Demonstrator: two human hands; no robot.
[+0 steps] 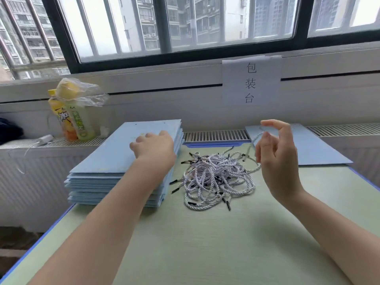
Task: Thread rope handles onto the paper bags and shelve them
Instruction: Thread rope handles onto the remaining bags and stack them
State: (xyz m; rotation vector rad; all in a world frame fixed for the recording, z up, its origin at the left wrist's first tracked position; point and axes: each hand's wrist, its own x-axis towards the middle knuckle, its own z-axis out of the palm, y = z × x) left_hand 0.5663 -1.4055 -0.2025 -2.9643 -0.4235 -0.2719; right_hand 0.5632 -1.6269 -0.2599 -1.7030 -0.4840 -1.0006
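The fingertips of the left hand [153, 146] are hidden behind its own knuckles, so whether they curl over the far edge of the top sheet or only press on it cannot be told. The hand rests palm down on the tall stack of flat light-blue paper bags [107, 161] at the left of the pale green table with a blue rim [205, 243]. The right hand [276, 159] is raised above the table, thumb and forefinger apart, the other fingers loosely bent; a thin white cord [258, 136] runs close by its fingers, blurred, and a pinch on it cannot be confirmed.

Between the 2 hands lies a tangled heap of white twisted rope handles with black tips [213, 177], touching the table just beside the stack. Behind the right hand a single flat light-blue paper bag [316, 149] lies at the table's far right, partly covered by that hand.

On the radiator ledge at the left stand 2 drink bottles [72, 122] (1 yellow, 1 pale green) under a crumpled clear plastic bag [82, 93] holding something yellow. A white charger [45, 139] lies beside them, and a dark blue object is cut off at the left edge. A white paper sign with 3 characters [251, 83] hangs below the barred window [185, 27].
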